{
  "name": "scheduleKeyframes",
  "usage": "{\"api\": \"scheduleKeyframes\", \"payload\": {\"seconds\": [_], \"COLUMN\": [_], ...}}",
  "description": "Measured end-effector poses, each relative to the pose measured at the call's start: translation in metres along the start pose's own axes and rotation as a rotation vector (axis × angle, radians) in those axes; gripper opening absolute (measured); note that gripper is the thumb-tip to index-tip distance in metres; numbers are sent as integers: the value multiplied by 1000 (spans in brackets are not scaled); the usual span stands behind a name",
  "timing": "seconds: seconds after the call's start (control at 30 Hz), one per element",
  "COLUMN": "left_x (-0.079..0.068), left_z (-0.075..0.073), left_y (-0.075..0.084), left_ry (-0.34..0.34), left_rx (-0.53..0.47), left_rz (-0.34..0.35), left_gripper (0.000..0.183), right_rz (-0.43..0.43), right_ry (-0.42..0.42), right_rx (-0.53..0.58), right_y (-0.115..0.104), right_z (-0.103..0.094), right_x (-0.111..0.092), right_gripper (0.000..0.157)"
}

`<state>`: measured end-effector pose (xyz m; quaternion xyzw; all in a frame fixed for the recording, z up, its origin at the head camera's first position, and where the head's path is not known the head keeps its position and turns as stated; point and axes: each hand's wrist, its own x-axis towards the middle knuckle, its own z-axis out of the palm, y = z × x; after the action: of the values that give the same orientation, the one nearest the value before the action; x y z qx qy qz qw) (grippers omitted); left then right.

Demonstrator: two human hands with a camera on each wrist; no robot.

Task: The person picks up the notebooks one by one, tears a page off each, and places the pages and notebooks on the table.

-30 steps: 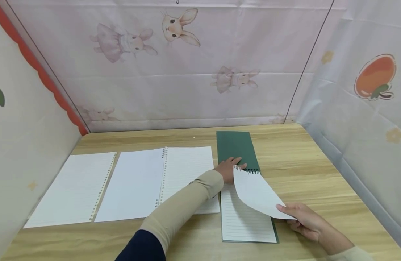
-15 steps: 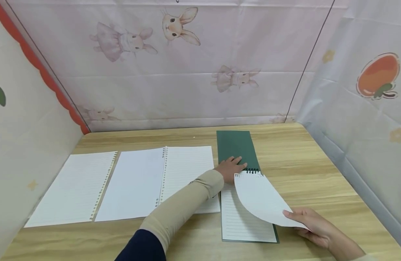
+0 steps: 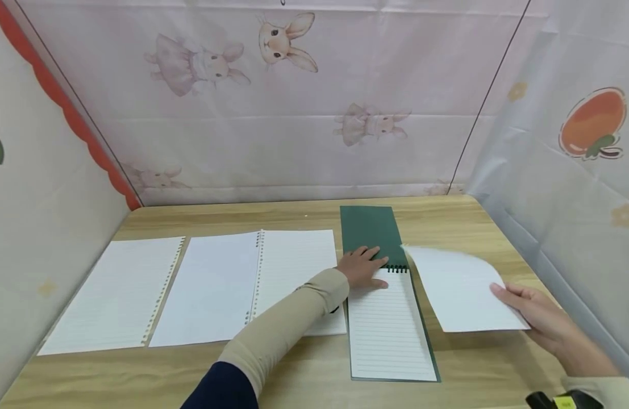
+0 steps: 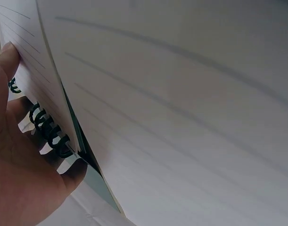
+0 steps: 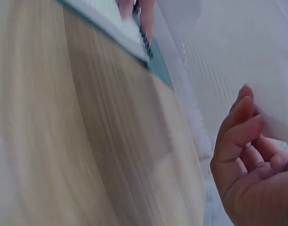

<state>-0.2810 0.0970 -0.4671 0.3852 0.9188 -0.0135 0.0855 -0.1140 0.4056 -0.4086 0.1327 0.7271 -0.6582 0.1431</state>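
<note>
A green-covered spiral notepad (image 3: pixel 391 335) lies on the table with its cover (image 3: pixel 371 230) folded up and away. My left hand (image 3: pixel 362 268) rests on it near the black coil (image 3: pixel 396 268), fingers spread over the cover and thumb on the lined page; the left wrist view shows the hand (image 4: pixel 30 155) beside the rings. To the right, my right hand (image 3: pixel 541 318) pinches the side of a loose white sheet (image 3: pixel 462 289), held above the table and apart from the pad. The right wrist view shows the thumb and curled fingers (image 5: pixel 235 117) on the sheet's edge.
Left of the pad lies an open ring-bound notebook (image 3: pixel 294 261), partly under the left sleeve (image 3: pixel 288 318). Farther left is a single sheet with a punched edge (image 3: pixel 112 295). Printed cloth walls (image 3: pixel 314 153) stand at the table's back and sides.
My right hand has pulled the sheet down and then off to the right; it has come away from the coil. The left hand stays on the notepad.
</note>
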Motion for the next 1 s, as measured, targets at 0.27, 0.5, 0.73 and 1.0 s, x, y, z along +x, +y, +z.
{"api": "scheduleKeyframes", "payload": {"seconds": [0.27,0.5,0.73,1.0], "left_x": [-4,-4,2,0], "left_z": [-5,-7,0,-6], "left_y": [3,2,0,-3], "left_ry": [-24,-31,-18,5], "left_rx": [-39,-67,-79,-164], "left_rz": [-2,-14,-26,-21], "left_gripper": [70,70,72,77], "right_rz": [107,74,18,-110], "right_ry": [101,221,305,395], "right_rx": [-265,-612,-1011,-1091], "right_y": [8,14,5,-7], "right_z": [-27,-33,-27,-2], "right_x": [25,36,34,41], "right_gripper": [50,38,54,50]}}
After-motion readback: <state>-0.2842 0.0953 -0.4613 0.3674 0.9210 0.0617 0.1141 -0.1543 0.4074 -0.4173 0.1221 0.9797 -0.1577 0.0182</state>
